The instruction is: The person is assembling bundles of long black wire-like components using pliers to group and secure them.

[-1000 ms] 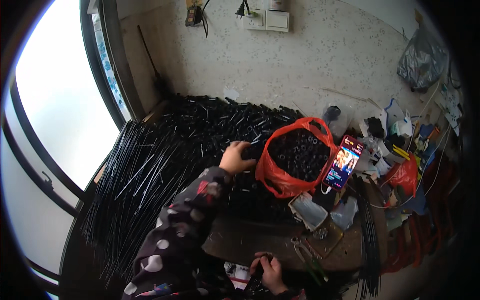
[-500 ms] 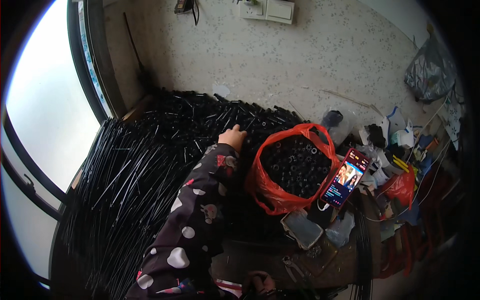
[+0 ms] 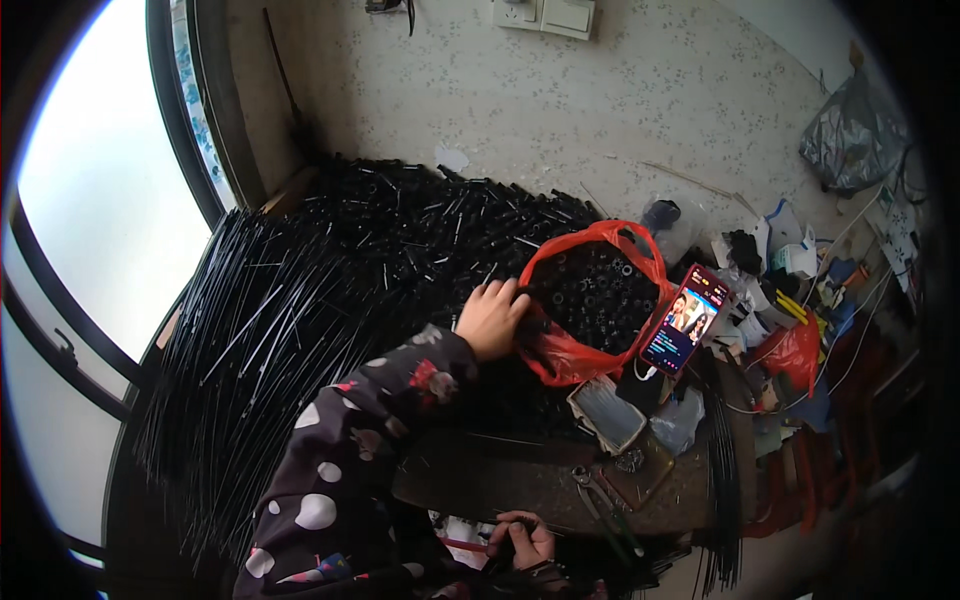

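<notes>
My left hand (image 3: 488,320) reaches from a dark dotted sleeve (image 3: 350,440) to the left rim of a red plastic bag (image 3: 555,372). Its fingers are bent, with the tips hidden among dark parts. Inside the bag lie many small black ring-shaped pieces (image 3: 595,300). Beyond and left of the hand spreads a heap of short black tubes (image 3: 410,220). Low in the picture, close to my body, my right hand (image 3: 525,540) is closed, thumb against fingers. What it grips is too dark to make out.
Long thin black rods (image 3: 260,350) lie bundled at the left, beside a window (image 3: 100,180). A lit phone (image 3: 686,320) leans by the bag. Pliers (image 3: 600,505) and a clear-topped box (image 3: 608,415) lie on the dark bench (image 3: 480,480). Assorted clutter (image 3: 790,300) fills the right.
My left hand has come back from the tube heap, nearer to me and slightly right, to the bag's rim. My right hand shows more fully, still closed. The whole view has shifted slightly.
</notes>
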Demonstrator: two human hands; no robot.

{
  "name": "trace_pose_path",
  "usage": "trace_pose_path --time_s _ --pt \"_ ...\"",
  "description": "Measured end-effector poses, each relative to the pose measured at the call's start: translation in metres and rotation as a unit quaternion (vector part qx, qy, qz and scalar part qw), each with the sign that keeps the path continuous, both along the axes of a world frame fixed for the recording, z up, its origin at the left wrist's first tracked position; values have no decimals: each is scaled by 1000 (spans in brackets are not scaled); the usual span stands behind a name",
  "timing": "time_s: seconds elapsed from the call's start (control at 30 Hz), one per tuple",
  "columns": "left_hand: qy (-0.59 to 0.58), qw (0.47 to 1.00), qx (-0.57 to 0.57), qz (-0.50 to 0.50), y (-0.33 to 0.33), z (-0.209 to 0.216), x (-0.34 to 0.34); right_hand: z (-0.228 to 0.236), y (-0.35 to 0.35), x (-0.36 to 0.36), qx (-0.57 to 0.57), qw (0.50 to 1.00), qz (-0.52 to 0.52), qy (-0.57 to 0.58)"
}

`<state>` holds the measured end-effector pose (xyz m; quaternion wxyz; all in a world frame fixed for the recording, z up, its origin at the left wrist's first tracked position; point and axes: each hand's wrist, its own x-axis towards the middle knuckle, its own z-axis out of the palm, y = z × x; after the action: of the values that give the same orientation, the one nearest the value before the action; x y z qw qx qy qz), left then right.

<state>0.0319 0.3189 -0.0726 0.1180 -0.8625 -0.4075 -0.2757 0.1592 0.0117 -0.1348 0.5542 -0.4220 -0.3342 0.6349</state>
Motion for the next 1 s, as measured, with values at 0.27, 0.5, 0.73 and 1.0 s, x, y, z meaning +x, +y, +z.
trace_pose_path --time_s 0.27,0.5,0.73,1.0 --pt "25 937 -348 -21 14 16 -8 19 -6 -2 14 999 34 -9" --pt "-387 892 -214 -94 24 56 -76 42 0 -9 72 992 44 -96" --pt "-216 961 -155 -70 -22 14 -64 2 15 -15 19 997 76 -16" --pt "-17 984 -80 158 13 -44 -17 -3 10 -11 -19 999 -26 42"
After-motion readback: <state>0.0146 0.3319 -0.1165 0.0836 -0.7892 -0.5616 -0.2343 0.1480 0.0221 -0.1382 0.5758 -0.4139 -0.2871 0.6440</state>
